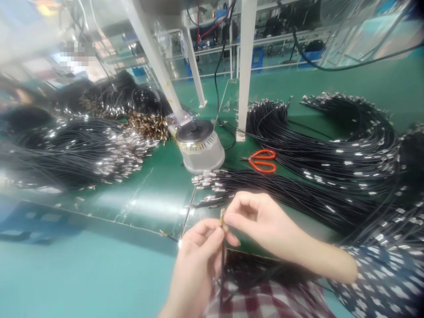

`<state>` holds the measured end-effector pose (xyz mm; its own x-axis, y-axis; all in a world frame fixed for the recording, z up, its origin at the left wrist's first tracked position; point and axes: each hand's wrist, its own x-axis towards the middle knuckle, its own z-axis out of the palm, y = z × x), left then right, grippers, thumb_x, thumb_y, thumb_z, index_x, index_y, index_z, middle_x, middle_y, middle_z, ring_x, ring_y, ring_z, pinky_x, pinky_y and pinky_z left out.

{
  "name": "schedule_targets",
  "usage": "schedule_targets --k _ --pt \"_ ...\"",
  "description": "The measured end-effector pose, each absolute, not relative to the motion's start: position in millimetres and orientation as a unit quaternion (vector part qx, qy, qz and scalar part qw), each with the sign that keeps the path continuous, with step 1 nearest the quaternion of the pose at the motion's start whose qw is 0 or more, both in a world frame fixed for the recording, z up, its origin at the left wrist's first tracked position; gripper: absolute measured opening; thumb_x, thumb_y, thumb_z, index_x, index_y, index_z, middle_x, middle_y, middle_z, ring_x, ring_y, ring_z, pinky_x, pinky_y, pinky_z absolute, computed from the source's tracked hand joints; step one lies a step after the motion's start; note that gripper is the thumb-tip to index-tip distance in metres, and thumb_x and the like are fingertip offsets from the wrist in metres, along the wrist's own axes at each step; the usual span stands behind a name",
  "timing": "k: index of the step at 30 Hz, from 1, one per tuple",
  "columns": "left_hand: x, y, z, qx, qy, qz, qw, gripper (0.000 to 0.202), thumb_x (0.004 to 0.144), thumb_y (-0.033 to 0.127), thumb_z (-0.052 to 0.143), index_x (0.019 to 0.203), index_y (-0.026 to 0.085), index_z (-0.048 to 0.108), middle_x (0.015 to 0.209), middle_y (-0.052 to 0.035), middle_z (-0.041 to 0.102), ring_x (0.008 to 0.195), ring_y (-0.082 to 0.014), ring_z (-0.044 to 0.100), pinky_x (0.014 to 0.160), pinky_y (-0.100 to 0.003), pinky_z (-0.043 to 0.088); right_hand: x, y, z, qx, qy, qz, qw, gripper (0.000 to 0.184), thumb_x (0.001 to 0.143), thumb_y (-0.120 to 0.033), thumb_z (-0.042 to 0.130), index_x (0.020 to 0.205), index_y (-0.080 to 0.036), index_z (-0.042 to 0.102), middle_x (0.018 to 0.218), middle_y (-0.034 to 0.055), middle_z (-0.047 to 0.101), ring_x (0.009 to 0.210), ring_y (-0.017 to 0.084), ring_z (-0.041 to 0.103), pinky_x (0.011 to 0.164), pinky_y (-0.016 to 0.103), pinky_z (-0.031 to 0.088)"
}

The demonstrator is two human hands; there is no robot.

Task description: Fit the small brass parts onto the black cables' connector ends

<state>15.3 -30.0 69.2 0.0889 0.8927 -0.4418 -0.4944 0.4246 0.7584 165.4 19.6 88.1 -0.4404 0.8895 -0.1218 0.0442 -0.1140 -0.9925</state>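
Observation:
My left hand pinches a black cable just below its tip, thumb against forefinger. The cable stands upright with a small brass-and-silver metal connector at its top. My right hand closes thumb and fingers on that connector from the right, and its fingertips partly hide it. Beyond my hands lies a bundle of black cables with silver ends pointing left. More black cables rest on my lap, over a checked cloth.
Orange-handled scissors lie behind the bundle, near a grey-white round device with a black top. Large cable coils fill the right side; more cable piles cover the left. White posts rise from the green table.

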Motion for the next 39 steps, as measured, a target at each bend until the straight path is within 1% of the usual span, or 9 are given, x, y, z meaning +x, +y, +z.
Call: schedule_targets --k 8,13,18,22,25,29,32,37,39 --pt "22 -28 63 0.185 0.431 0.494 0.732 0.027 0.07 0.03 0.082 0.066 0.013 0.061 0.051 0.001 0.064 0.033 -0.0008 0.038 0.036 -0.012 0.029 162 24 82 -0.337 -0.492 0.721 0.353 0.028 0.077 -0.037 0.073 0.068 -0.016 0.057 0.056 -0.0015 0.063 0.052 0.013 0.06 0.063 0.03 0.051" --pt "21 -30 68 0.208 0.454 0.497 0.71 0.026 0.067 0.026 0.083 0.071 0.017 0.059 0.055 0.0057 0.059 0.039 -0.0032 0.042 0.039 -0.013 0.032 161 18 82 -0.379 -0.527 0.649 0.396 0.021 0.078 -0.031 0.07 0.069 -0.016 0.059 0.066 -0.0004 0.062 0.062 0.012 0.058 0.062 0.026 0.048" --pt "18 -33 69 0.222 0.463 0.51 0.69 0.027 0.064 0.024 0.085 0.062 0.017 0.059 0.054 -0.0012 0.069 0.053 -0.0104 0.058 0.052 -0.016 0.042 160 18 88 -0.41 -0.552 0.627 0.366 0.014 0.075 -0.021 0.071 0.066 -0.015 0.063 0.062 -0.001 0.062 0.059 0.011 0.056 0.061 0.025 0.046" --pt "18 -34 69 0.235 0.462 0.512 0.685 0.022 0.067 0.028 0.084 0.065 0.016 0.066 0.054 -0.0026 0.071 0.052 -0.0103 0.059 0.052 -0.016 0.042 160 27 89 -0.402 -0.505 0.69 0.327 0.021 0.065 -0.026 0.082 0.068 -0.013 0.066 0.057 -0.0016 0.062 0.055 0.012 0.057 0.06 0.026 0.046" --pt "18 -35 66 0.251 0.462 0.499 0.689 0.022 0.071 0.031 0.081 0.066 0.014 0.069 0.055 -0.0035 0.072 0.046 -0.0073 0.053 0.045 -0.014 0.036 161 34 84 -0.349 -0.468 0.753 0.304 0.029 0.061 -0.032 0.086 0.069 -0.012 0.066 0.054 -0.0033 0.061 0.052 0.01 0.054 0.059 0.025 0.044" --pt "18 -34 56 0.233 0.443 0.484 0.718 0.027 0.071 0.036 0.081 0.064 0.013 0.069 0.057 -0.005 0.072 0.035 -0.0034 0.042 0.036 -0.014 0.029 162 40 71 -0.288 -0.469 0.791 0.267 0.033 0.066 -0.041 0.082 0.069 -0.013 0.065 0.054 -0.0032 0.061 0.051 0.008 0.049 0.054 0.022 0.038" --pt "18 -30 48 0.212 0.415 0.488 0.738 0.03 0.068 0.039 0.083 0.063 0.012 0.07 0.054 -0.0041 0.07 0.03 -0.002 0.038 0.032 -0.014 0.027 159 42 66 -0.312 -0.475 0.784 0.251 0.038 0.066 -0.046 0.081 0.067 -0.013 0.063 0.057 -0.0029 0.06 0.052 0.008 0.047 0.053 0.022 0.035" --pt "12 -28 47 0.177 0.4 0.502 0.747 0.029 0.069 0.036 0.082 0.065 0.013 0.066 0.046 0.0008 0.062 0.034 -0.0037 0.043 0.036 -0.013 0.034 159 47 64 -0.386 -0.508 0.715 0.285 0.037 0.076 -0.049 0.072 0.07 -0.015 0.058 0.053 -0.0073 0.049 0.049 0.008 0.043 0.056 0.024 0.035" --pt "7 -30 47 0.185 0.417 0.503 0.734 0.029 0.073 0.037 0.08 0.068 0.015 0.062 0.044 0.003 0.058 0.033 -0.0032 0.039 0.036 -0.013 0.033 165 52 63 -0.405 -0.555 0.665 0.293 0.033 0.082 -0.046 0.066 0.073 -0.016 0.058 0.057 -0.0057 0.051 0.053 0.01 0.046 0.059 0.025 0.038"
